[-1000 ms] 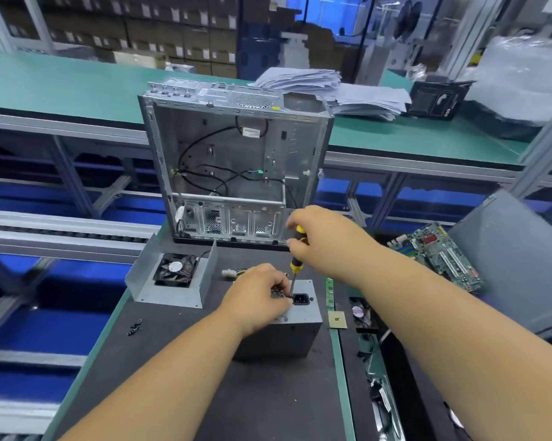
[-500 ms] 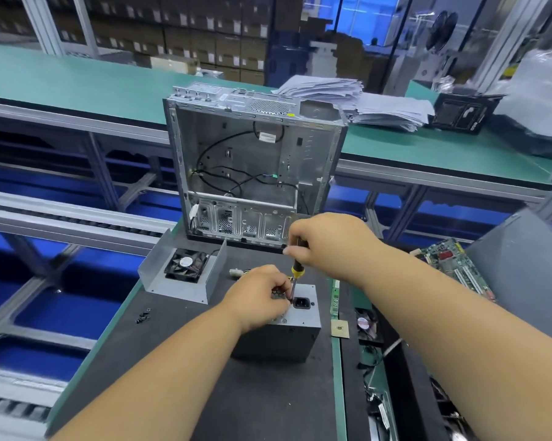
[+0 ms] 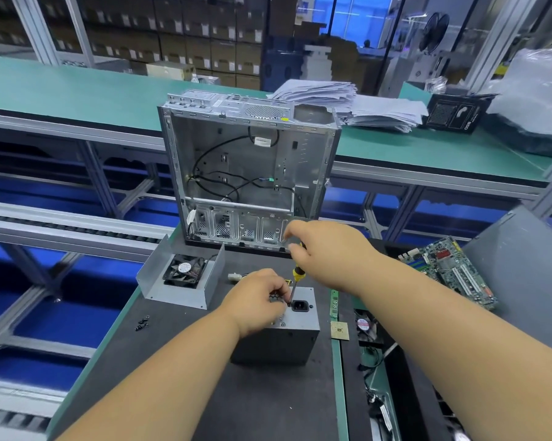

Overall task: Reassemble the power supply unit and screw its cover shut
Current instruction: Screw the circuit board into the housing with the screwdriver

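At the unit's top face: my right hand [image 3: 328,253] grips the screwdriver [image 3: 296,275] by its yellow-and-black handle, fingers curled round it; the shaft runs down toward 7 o'clock.
Screwdriver tip: it sits on the top face just at 9 o'clock of the black power socket [image 3: 300,305]; whether a screw sits under it I cannot tell.
Left hand [image 3: 255,302]: it rests on the grey power supply unit [image 3: 287,342], fingertips bunched beside the shaft, pinching at or near the tip; my fingers hide what they pinch.
Power supply unit: it stands on the dark mat [image 3: 179,361], socket face upward, near the mat's right edge.
Fan cover [image 3: 180,283]: a bent grey metal shell with a black fan in it lies at 10 o'clock of the unit, apart from it.
Loose screws [image 3: 142,324]: a small dark cluster lies on the mat at 9 o'clock of the unit.
Computer case [image 3: 249,173]: open and upright at 12 o'clock, black cables inside.
White connector [image 3: 234,277]: on the mat between the case and my left hand.
Small parts: a green memory strip [image 3: 334,303] and a square chip [image 3: 339,330] lie just at 3 o'clock of the unit.
Motherboard [image 3: 449,270]: at 2 o'clock, leaning by a grey panel [image 3: 522,281].
Paper stack [image 3: 357,105]: on the green bench beyond the case.
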The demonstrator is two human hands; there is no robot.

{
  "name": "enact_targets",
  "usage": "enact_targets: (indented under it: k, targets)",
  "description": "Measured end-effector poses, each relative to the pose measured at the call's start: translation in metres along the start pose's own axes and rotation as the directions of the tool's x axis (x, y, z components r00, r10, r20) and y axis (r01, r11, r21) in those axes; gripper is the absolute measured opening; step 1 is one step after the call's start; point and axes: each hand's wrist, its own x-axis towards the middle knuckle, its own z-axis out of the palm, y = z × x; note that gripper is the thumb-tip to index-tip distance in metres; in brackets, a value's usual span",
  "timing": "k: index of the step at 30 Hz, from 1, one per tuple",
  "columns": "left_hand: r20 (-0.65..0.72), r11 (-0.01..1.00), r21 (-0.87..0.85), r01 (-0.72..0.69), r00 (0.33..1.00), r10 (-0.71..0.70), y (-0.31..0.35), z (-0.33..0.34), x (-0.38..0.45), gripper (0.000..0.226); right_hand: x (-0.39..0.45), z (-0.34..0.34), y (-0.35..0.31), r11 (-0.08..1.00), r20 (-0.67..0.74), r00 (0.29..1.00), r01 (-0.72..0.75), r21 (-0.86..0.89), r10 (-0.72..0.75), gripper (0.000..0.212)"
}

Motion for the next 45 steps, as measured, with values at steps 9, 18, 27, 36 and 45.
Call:
enact_targets:
  k: [9, 18, 27, 36, 45]
  targets:
    - [0.001, 1.000, 0.014, -0.008, 1.000, 0.008, -0.0005, -0.0001, 0.0010, 0.016, 0.0013, -0.0029, -0.0010, 0.998, -0.018, 0.998, 0.059, -0.014, -0.060, 0.035]
    - [0.008, 1.000, 0.000, -0.010, 1.000, 0.010, -0.0012, -0.0004, 0.0011, 0.018, -0.0001, -0.0042, -0.0025, 0.992, 0.027, 0.996, 0.087, 0.090, -0.090, 0.042]
    - [0.009, 1.000, 0.013, -0.009, 1.000, 0.009, -0.0008, -0.0006, 0.0006, 0.019, -0.0017, -0.0008, -0.0004, 0.997, 0.003, 0.998, 0.067, 0.045, -0.067, 0.030]
    - [0.006, 1.000, 0.018, -0.003, 1.000, 0.002, -0.0016, 0.0001, 0.0006, 0.020, -0.0002, -0.0017, 0.0040, 0.997, -0.057, 0.997, 0.060, 0.045, -0.057, 0.030]
    - [0.001, 1.000, 0.013, -0.009, 1.000, 0.009, -0.0015, 0.0005, 0.0004, 0.023, -0.0035, 0.0007, 0.0001, 0.996, -0.034, 0.997, 0.067, 0.063, -0.065, 0.029]
